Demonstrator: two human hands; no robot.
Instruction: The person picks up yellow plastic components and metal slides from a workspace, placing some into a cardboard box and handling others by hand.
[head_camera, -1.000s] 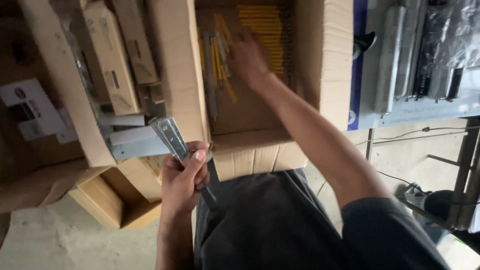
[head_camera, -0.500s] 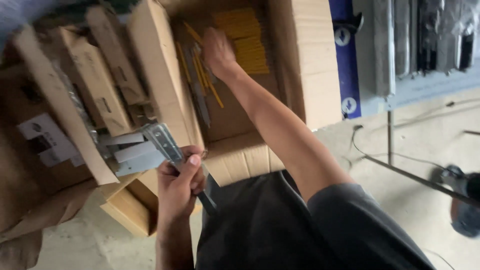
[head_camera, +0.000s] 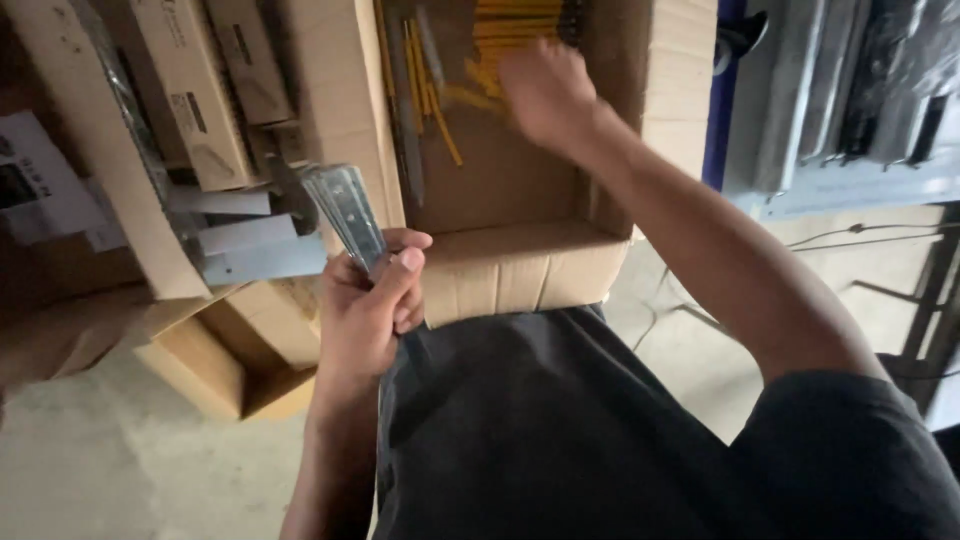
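Note:
My left hand (head_camera: 368, 300) grips a short metal slide rail (head_camera: 345, 212) that points up and away, held above the near edge of a cardboard box. My right hand (head_camera: 545, 92) reaches into the open cardboard box (head_camera: 520, 270), down among several thin yellow sticks (head_camera: 445, 95) that lie loose on the box floor beside a yellow stack (head_camera: 515, 20) at the back. The right hand is blurred; its fingers look curled, and whether they hold a stick cannot be made out. A long grey metal strip (head_camera: 405, 110) lies along the left inner wall of the box.
To the left stand narrow cardboard cartons (head_camera: 190, 90) with flat grey metal brackets (head_camera: 255, 255) poking out, and a small open carton (head_camera: 235, 365) on the concrete floor. At the right is a shelf with long grey metal parts (head_camera: 850, 90). My dark-clothed lap fills the lower middle.
The right hand has stayed deep in the box among the yellow sticks while the view shifted. The left hand keeps the rail, now held a little higher and closer.

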